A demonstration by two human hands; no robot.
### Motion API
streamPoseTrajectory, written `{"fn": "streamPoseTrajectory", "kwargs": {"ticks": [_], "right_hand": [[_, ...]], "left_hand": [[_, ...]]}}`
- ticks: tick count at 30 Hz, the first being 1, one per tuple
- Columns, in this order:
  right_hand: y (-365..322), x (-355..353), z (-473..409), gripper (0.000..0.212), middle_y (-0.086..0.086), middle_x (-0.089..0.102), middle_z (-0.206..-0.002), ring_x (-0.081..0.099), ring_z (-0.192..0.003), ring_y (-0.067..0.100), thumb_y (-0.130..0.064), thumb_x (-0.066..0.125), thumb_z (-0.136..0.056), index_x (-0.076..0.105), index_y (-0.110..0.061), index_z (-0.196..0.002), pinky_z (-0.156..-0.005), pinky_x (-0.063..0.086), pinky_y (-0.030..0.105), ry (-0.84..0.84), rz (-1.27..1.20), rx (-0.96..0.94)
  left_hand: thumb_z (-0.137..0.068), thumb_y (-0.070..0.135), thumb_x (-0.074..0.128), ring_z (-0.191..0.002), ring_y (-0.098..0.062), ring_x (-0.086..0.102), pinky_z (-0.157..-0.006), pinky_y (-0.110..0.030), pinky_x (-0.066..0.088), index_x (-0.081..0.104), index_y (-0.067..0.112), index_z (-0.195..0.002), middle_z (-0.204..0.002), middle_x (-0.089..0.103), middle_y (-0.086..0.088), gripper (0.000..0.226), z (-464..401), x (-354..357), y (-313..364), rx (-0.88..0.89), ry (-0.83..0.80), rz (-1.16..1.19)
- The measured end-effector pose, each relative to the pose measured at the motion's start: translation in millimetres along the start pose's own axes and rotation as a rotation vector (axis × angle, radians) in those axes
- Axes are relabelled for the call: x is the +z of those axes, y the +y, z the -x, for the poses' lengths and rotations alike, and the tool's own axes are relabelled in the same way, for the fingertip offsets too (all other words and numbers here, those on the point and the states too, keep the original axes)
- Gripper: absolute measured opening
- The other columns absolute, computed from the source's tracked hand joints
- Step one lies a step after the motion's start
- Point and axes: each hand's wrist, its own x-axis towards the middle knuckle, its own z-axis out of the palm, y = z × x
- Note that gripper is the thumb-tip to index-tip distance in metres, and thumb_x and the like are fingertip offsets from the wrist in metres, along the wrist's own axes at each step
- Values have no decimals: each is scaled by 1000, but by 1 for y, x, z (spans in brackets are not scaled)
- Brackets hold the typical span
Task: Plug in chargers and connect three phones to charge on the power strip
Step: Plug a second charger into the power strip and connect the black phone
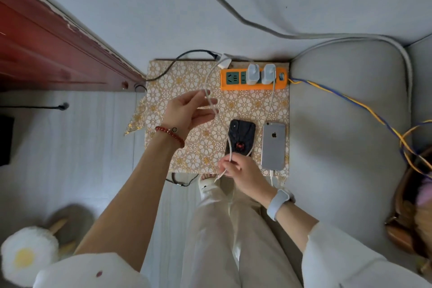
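Note:
An orange power strip (236, 86) lies at the back of a small patterned table (168, 82), with two white chargers (253, 74) plugged into it. A third white charger (225, 62) lies loose just left of the strip. Its white cable (222, 121) loops over my left hand (190, 111), whose fingers are spread, and runs down to my right hand (236, 168), which pinches the cable near its plug end. A black phone (240, 135) with a red spider mark lies face down under the cable. To its right a silver phone (274, 145) has a cable plugged in.
A grey sofa cushion (346, 124) borders the table on the right, with the strip's blue-yellow cord (350, 100) across it. A dark red wooden door (46, 49) stands at left. A black cable (182, 56) trails off the table's back. My slippered foot (207, 186) is below the table.

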Motion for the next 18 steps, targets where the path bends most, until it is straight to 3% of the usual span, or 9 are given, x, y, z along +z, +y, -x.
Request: {"fn": "streamPoseTrajectory", "kwargs": {"ticks": [2,5,8,10,13,15,18], "right_hand": [[-8,-14,-1,15,14,68,-88,71,-77,15,-10,48,-92,60,-1,-93,-66,59,23,88,-213,53],[-29,-41,-2,11,10,70,-80,72,-73,16,-6,52,-89,63,-8,-87,-62,57,19,173,-445,7],[-50,-60,-2,10,9,74,-78,71,-78,26,-11,55,-88,64,-8,-85,-64,57,21,217,-612,-74],[-55,-65,-2,15,10,74,-81,71,-79,27,-16,52,-90,63,-6,-91,-65,57,23,191,-695,-93],[-42,-53,9,21,1,72,-90,68,-89,21,-26,42,-95,60,-18,-100,-78,56,30,48,-490,-55],[-23,-34,25,21,-3,71,-94,65,-94,14,-20,41,-94,61,-21,-99,-86,50,27,-132,-262,-2],[10,-17,54,26,16,67,-92,61,-78,10,-14,42,-93,64,-11,-80,-78,46,22,-353,79,16]], "left_hand": [[-89,17,51,-87,-21,69,-76,-31,58,60,15,-108,-103,71,-6,21,9,0,-10,-34,-13,33],[-88,16,51,-109,-18,57,-95,-36,42,49,17,-124,-118,61,0,36,40,8,-49,-96,-103,-254],[-89,14,50,-99,-12,58,-94,-32,41,59,14,-110,-102,64,2,23,79,25,-88,-132,-199,-386],[-90,8,46,-91,-21,61,-89,-32,50,63,13,-91,-87,66,-2,18,96,31,-98,-115,-101,-282],[-94,8,38,-78,-23,68,-75,-33,57,58,12,-78,-68,69,-1,26,107,28,-92,-101,23,74],[-95,11,35,-72,-20,70,-69,-35,60,57,10,-80,-66,69,0,27,110,19,-82,-52,39,263],[-94,12,37,-63,-19,69,-60,-32,59,58,11,-81,-63,69,1,25,112,3,-67,8,130,384]]}}
